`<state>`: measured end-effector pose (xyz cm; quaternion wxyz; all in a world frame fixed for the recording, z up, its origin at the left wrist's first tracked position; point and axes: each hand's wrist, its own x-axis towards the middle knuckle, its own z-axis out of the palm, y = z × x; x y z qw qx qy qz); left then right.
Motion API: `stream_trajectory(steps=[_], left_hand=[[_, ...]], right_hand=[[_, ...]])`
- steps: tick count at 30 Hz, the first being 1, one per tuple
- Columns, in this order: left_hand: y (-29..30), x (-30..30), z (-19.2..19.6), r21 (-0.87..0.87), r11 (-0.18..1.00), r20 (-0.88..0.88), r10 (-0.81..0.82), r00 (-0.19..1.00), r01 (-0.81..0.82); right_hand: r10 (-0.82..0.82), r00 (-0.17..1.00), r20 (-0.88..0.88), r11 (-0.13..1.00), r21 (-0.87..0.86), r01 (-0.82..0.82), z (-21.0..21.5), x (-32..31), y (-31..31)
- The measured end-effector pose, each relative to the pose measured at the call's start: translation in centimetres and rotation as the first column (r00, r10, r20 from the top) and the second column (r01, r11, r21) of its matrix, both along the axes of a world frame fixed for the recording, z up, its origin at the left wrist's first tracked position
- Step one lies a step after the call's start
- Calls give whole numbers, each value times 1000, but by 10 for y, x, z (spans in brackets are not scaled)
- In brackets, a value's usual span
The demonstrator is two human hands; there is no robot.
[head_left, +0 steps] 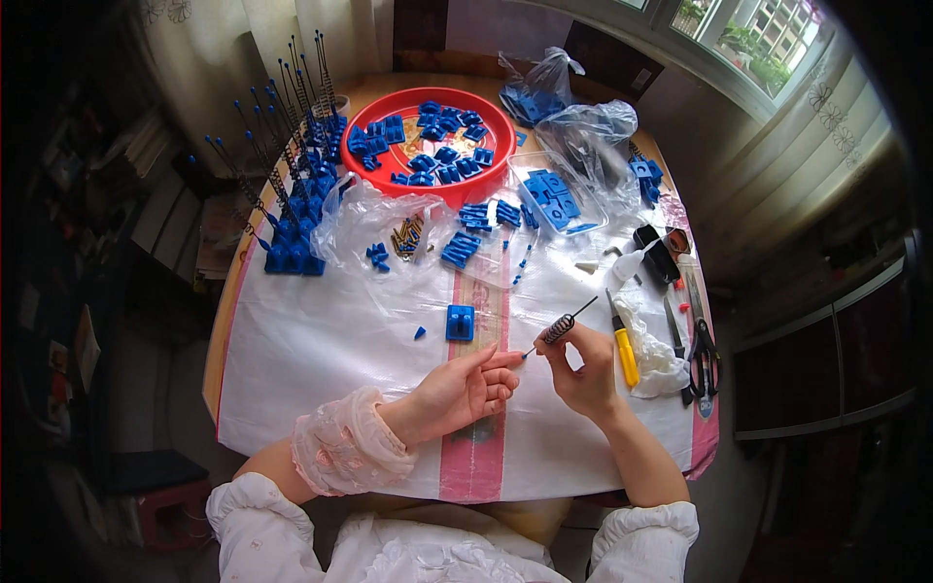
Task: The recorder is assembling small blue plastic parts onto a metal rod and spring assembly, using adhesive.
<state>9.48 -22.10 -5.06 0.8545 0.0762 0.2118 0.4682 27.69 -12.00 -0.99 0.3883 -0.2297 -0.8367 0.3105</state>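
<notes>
Between the bent fingers of my right hand (583,374) is a dark coil spring (558,328) with a thin metal rod (585,306) running through it, tilted up to the right. My left hand (468,386) lies palm up, fingers apart, holding nothing. Its outstretched index fingertip is at the rod's lower end; whether they touch I cannot tell. Just beyond the left hand, a square blue plastic part (460,323) with two raised lugs rests on the pink-striped white sheet (340,360). A small blue wedge (420,333) sits to its left.
A red basin (505,165) of blue parts stands at the back. Blue bases with upright springs (293,255) crowd the far left. Plastic bags (583,126), a clear tray (595,222) and brass-coloured pieces (408,236) lie about. A yellow-handled tool (625,358) and black scissors (704,360) are at right.
</notes>
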Motion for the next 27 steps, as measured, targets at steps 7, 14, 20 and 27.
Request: stream_trajectory(steps=[7,14,20,27], left_hand=[[2,0,5,-54,999,23,-3,1000,4],[2,-3,-5,-31,999,105,-26,994,29],[2,-4,-2,-46,999,91,-22,996,26],[2,-3,-4,-16,999,81,-27,996,29]], right_hand=[[24,1000,5,999,20,-24,1,2,3],[72,997,24,994,77,-73,-3,5,4],[76,997,11,995,62,-77,-3,3,4],[63,998,24,995,82,-64,0,2,4]])
